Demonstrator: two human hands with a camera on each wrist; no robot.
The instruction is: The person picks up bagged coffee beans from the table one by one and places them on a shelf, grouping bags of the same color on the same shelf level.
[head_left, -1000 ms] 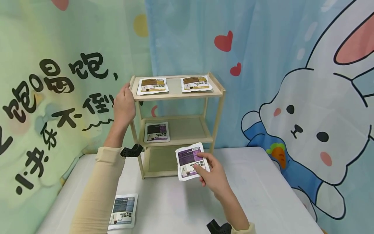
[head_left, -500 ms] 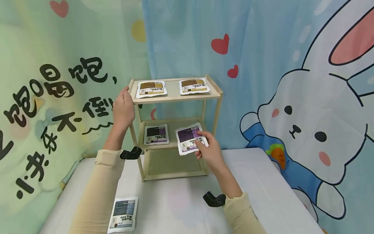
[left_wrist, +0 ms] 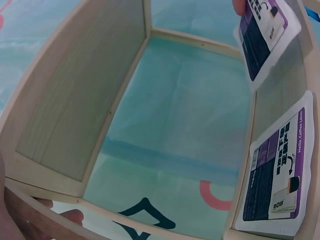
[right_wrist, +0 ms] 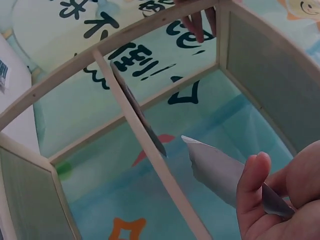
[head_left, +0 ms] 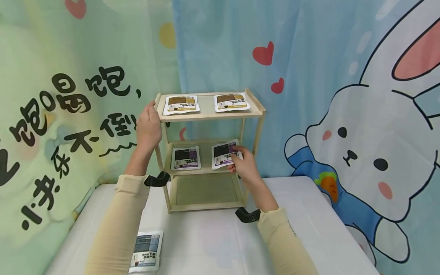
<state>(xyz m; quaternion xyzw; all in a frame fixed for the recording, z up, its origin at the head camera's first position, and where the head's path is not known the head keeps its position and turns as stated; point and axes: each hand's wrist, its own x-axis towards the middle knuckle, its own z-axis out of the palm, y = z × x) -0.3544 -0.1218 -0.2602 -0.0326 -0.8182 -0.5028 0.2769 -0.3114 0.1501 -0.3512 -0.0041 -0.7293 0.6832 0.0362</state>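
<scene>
My left hand (head_left: 148, 128) grips the upper left side of a three-tier wooden shelf (head_left: 211, 117); its fingertips (left_wrist: 75, 216) show behind the rail in the left wrist view. My right hand (head_left: 245, 166) pinches the right edge of a flat white coffee pouch (head_left: 222, 154) with a purple label. That pouch is tilted over the right part of the middle tier; in the right wrist view the held pouch (right_wrist: 215, 170) appears apart from the tier's rail (right_wrist: 155, 165). A matching purple coffee pouch (head_left: 186, 159) lies on the middle tier's left side.
Two pouches with brown-yellow labels, one left (head_left: 181, 105) and one right (head_left: 232, 102), lie on the top tier. A blue-labelled pouch (head_left: 147, 252) lies on the white table (head_left: 203, 240) beside my left sleeve. A printed curtain (head_left: 213, 46) hangs behind the shelf.
My right hand has raised the purple coffee pouch from in front of the bottom tier to the middle tier and moved it inward. My left hand keeps its grip on the shelf.
</scene>
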